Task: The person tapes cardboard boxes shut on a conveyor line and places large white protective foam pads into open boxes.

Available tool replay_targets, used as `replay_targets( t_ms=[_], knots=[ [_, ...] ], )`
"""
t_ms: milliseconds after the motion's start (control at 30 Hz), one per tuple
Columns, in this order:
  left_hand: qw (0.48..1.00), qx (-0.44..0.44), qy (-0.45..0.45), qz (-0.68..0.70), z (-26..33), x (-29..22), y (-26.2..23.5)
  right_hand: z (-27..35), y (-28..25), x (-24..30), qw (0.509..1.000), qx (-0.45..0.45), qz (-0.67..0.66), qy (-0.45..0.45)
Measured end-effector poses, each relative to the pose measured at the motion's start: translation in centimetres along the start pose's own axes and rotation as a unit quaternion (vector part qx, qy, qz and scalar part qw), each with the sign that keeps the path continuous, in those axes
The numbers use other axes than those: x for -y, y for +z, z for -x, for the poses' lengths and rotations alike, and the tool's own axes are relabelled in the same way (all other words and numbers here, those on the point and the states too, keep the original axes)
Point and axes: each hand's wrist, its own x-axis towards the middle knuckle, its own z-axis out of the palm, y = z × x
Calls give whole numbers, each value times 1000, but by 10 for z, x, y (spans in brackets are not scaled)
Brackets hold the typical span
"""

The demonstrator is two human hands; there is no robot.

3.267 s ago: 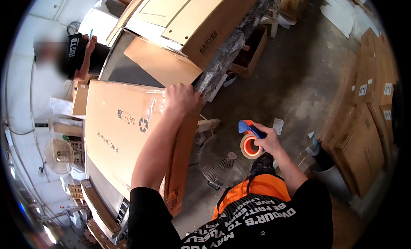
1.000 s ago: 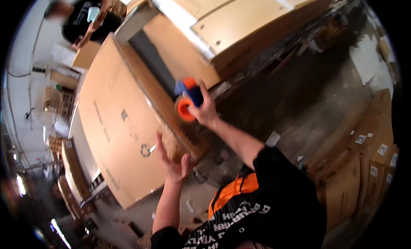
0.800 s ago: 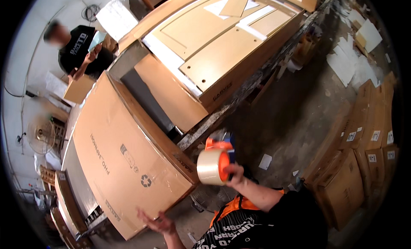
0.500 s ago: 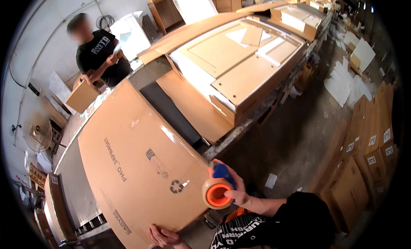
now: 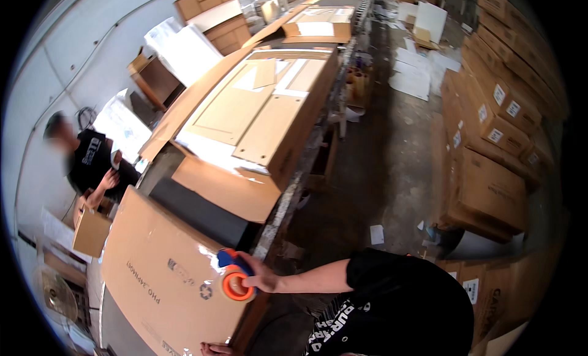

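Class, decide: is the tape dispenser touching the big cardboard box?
Touching. The head view shows the tape dispenser, held in the right hand, pressed onto the cardboard box.

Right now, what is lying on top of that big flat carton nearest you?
A tape dispenser held by the right hand sits on the carton; the left hand grips its near edge. What is inside is covered.

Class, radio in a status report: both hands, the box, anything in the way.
Right hand grips tape dispenser on top of flat cardboard box. Left hand at box's near edge, mostly out of frame. A person stands at the far side, clear of the dispenser.
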Motion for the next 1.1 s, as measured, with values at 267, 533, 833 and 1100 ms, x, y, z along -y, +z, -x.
replay_targets(
  t_ms=[267,533,833,1100],
  knots=[
    [970,172,-174,9,-20,-71,-22,29,-84,37,988,120,-61,75],
    [811,339,266,395,34,-521,-78,55,-352,145,990,-18,-85,108],
    [575,309,458,603,52,-834,-12,89,-637,310,972,-222,70,-15],
    [545,323,449,630,52,-994,10,135,-741,338,934,-350,-68,17]
  ],
)
